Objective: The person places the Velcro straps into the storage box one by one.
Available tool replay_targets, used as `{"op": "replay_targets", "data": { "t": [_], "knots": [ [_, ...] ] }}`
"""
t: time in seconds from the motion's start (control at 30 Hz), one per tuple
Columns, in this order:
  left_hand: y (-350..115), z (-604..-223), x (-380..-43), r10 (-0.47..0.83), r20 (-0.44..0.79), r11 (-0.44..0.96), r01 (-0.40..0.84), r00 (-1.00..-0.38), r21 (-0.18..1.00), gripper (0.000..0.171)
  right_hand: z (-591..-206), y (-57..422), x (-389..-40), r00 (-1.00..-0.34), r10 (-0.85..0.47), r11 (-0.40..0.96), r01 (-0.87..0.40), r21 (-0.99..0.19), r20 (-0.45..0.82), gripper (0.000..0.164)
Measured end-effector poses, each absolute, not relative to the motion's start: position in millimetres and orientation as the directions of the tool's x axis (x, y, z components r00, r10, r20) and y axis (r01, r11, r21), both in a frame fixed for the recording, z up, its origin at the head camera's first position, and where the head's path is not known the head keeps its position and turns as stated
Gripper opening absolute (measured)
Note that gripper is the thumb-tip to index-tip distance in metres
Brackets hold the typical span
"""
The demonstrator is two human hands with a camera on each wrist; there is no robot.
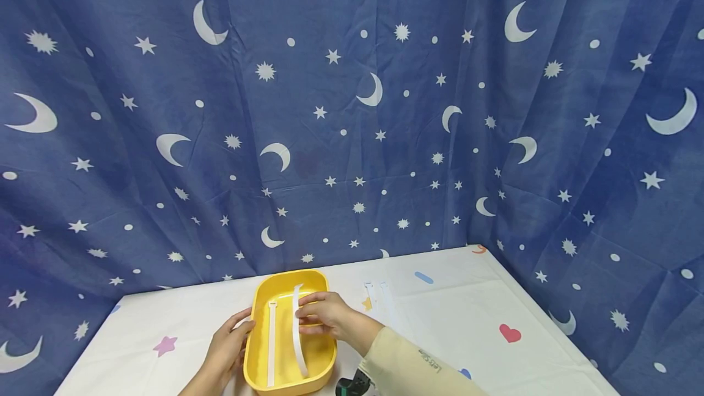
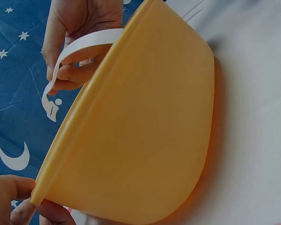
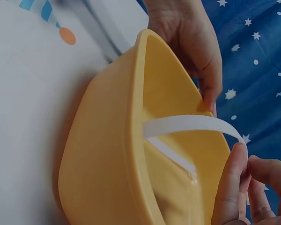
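Note:
A yellow oblong tub stands upright on the table, its outer wall filling much of the left wrist view. My left hand grips the tub's rim on the left side. Inside the right half, my right hand pinches a white strap between thumb and fingers. That strap bows upward, its far tip curling above the tub's edge in the left wrist view and its near end down inside. A second white strap, with a slotted head, lies lengthwise in the tub's left half.
More white straps lie on the tablecloth to the right of the tub. The white cloth carries printed shapes, among them a red heart. A blue curtain with moons and stars hangs behind and along the sides.

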State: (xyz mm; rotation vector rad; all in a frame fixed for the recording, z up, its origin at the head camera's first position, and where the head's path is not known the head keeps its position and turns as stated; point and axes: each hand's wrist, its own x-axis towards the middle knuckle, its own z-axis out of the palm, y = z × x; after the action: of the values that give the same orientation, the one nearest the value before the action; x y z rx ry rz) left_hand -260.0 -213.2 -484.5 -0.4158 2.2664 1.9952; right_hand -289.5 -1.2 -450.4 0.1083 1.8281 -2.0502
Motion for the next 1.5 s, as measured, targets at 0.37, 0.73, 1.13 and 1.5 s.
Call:
{"op": "replay_targets", "data": {
  "t": [0.37,0.73,1.13,1.5],
  "knots": [
    [-213.7,-483.1,-260.8,-0.145,-0.248,0.107,-0.265,-0.958,0.958,0.05,-452.8,-16.0,-287.3,-0.923,-0.228,-0.078,0.333,-0.94,-0.309,0.018],
    [-214.0,-482.0,-262.8,-0.153,-0.252,0.109,-0.27,-0.955,0.957,0.051,-459.2,-27.5,-287.9,-0.922,-0.227,-0.055,0.334,-0.941,-0.314,0.017],
    [-213.7,-488.7,-262.9,-0.144,-0.277,0.098,-0.292,-0.95,0.951,0.051,-472.7,-31.2,-286.2,-0.921,-0.227,-0.043,0.335,-0.941,-0.318,0.018],
    [-213.2,-485.4,-262.2,-0.15,-0.27,0.095,-0.285,-0.951,0.954,0.051,-481.9,-36.1,-288.3,-0.931,-0.212,0.027,0.299,-0.954,-0.298,0.016]
  ]
}}
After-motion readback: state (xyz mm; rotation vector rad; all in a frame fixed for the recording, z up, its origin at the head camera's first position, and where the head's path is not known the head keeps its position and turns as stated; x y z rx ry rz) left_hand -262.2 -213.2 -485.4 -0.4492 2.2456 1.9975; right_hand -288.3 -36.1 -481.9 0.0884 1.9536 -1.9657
